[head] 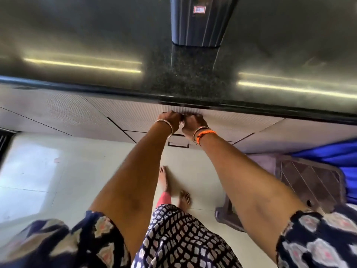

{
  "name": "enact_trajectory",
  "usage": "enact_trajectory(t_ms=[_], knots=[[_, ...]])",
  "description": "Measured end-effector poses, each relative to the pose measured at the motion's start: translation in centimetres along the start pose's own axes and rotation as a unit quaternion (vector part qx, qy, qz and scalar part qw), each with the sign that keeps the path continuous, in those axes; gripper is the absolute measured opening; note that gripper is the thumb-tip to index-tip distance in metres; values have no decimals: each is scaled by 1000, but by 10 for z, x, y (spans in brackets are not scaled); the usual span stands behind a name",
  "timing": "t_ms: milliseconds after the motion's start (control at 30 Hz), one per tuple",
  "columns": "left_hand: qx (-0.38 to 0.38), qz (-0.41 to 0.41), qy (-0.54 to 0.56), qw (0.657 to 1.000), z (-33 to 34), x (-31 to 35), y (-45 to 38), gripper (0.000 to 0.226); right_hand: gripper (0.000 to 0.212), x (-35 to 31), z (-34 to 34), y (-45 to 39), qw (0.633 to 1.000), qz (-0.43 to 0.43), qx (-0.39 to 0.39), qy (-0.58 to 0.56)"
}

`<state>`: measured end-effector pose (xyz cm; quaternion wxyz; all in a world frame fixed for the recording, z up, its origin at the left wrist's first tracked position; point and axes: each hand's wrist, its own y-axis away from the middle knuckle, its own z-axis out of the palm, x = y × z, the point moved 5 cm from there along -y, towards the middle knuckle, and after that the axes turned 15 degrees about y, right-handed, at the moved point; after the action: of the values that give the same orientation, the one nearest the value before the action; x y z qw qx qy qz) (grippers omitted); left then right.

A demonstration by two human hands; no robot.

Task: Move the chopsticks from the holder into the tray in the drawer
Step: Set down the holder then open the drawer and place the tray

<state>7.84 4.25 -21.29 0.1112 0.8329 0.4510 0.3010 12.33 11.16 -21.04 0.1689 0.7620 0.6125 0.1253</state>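
Note:
A dark ribbed holder [202, 22] with a small red-and-white label stands at the back of the black granite counter [189, 78]; its top is cut off and no chopsticks show. Below the counter edge is the white ribbed drawer front [139, 115], with no gap visible and no tray in sight. My left hand [172, 118] and my right hand [194, 124] sit side by side at the top edge of that drawer front. The fingers of both are curled over the edge, just under the counter lip. The picture is blurred.
More white cabinet fronts [63, 113] run left and right under the counter. A brown wooden stool [309, 180] with blue cloth [332, 153] behind it stands close on the right. My bare feet [173, 186] are on the pale tiled floor.

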Motion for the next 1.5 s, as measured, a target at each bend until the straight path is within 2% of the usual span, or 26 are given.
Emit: enact_trajectory(t_ms=[100, 233, 467, 567, 700, 733, 800, 867, 900, 933, 1000, 1033, 1067, 1100, 1267, 1500], knots=[[-6, -14, -6, 1000, 7, -2, 13, 33, 34, -5, 4, 15, 1000, 0, 7, -9], [31, 2, -4, 1000, 19, -2, 38, 31, 35, -9, 10, 35, 1000, 11, -7, -28], [-1, 20, -3, 1000, 46, -6, 86, 33, 39, -23, 39, 87, 997, 27, -29, -62], [-3, 49, -26, 998, 64, -6, 121, 40, 43, -32, 53, 117, 998, 13, -32, -50], [-31, 94, -39, 994, 77, -5, 180, 44, 36, -53, 59, 172, 997, -13, -68, -16], [-12, 117, -23, 993, 74, -3, 196, 42, 31, -57, 52, 188, 999, -15, -34, -6], [100, 208, 24, 973, 55, 1, 238, 34, 15, -60, 27, 225, 989, -10, 146, -2], [224, 320, 33, 920, 36, 2, 281, 25, 9, -57, 3, 265, 948, 0, 316, -24], [250, 350, 30, 902, 30, 2, 296, 23, 10, -55, -2, 274, 941, -11, 336, -30], [238, 348, 30, 906, 27, 1, 301, 26, 16, -52, -1, 273, 954, -25, 298, -32], [130, 253, 50, 957, 32, -4, 302, 37, 30, -54, 16, 267, 993, -39, 98, -48], [53, 179, 48, 981, 41, -8, 300, 36, 32, -57, 27, 268, 998, -34, -11, -60], [-9, 123, 26, 992, 48, -12, 298, 31, 33, -61, 33, 270, 993, -33, -87, -77], [-43, 98, 6, 994, 55, -12, 301, 26, 32, -66, 39, 275, 986, -39, -126, -97], [-75, 112, -29, 990, 88, -10, 335, 23, 27, -79, 69, 314, 975, -50, -179, -121], [-157, 143, -64, 975, 118, -9, 376, 26, 34, -93, 96, 367, 981, -67, -162, -84]])
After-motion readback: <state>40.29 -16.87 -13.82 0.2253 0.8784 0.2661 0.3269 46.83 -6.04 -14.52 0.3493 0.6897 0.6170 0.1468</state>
